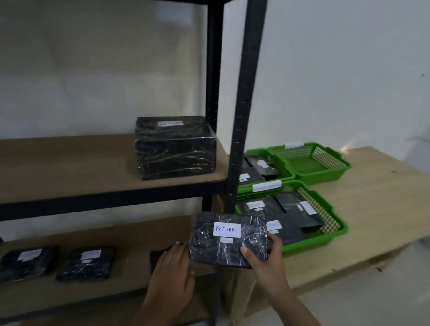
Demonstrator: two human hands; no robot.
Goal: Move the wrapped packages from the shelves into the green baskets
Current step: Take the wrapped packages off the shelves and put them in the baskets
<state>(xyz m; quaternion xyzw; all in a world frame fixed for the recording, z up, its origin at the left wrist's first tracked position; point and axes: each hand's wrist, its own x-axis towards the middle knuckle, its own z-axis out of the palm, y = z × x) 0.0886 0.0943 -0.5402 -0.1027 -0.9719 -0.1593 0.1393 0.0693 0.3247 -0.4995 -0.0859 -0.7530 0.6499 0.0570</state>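
A flat black wrapped package with a white label reading "RETURN" is lifted in front of the lower shelf's right end. My right hand grips its lower right corner, thumb on top. My left hand rests against its left edge, fingers spread. A large black wrapped box sits on the upper shelf. Two flat packages lie on the lower shelf, and another dark package shows partly behind my left hand. Three green baskets stand on the table: the near one and the far left one hold packages, the far right one holds none.
The black metal shelf post stands between the shelves and the baskets. The wooden table extends right of the shelf unit against a white wall. Bare wooden board spans the left of the upper shelf.
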